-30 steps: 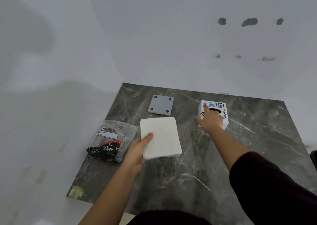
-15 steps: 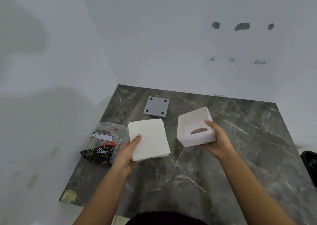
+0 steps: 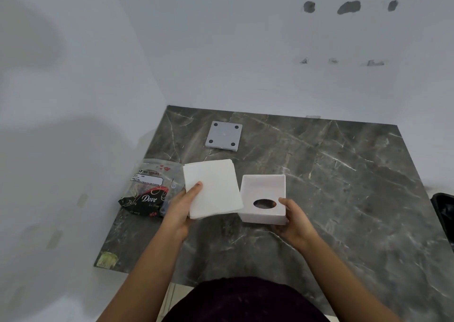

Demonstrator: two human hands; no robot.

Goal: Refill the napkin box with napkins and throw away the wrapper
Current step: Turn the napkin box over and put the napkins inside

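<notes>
My left hand (image 3: 181,206) grips a white stack of napkins (image 3: 212,188) by its near left corner, thumb on top, above the dark marble table (image 3: 331,186). My right hand (image 3: 293,221) holds the white napkin box (image 3: 263,197) upside down, its open underside facing up and the oval dispensing hole showing inside. The box sits just right of the stack, nearly touching it. The empty clear and black plastic wrapper (image 3: 149,189) lies on the table's left edge, beside my left hand. The box's grey bottom plate (image 3: 224,136) rests flat farther back.
White walls close off the table at the back and the left. A black object (image 3: 444,213) shows at the right frame edge beyond the table. A yellowish sticker (image 3: 106,260) marks the table's near left corner.
My right hand took the box from the table's back right, turned it over and brought it closer, next to the napkins. The left hand kept its hold on the stack.
</notes>
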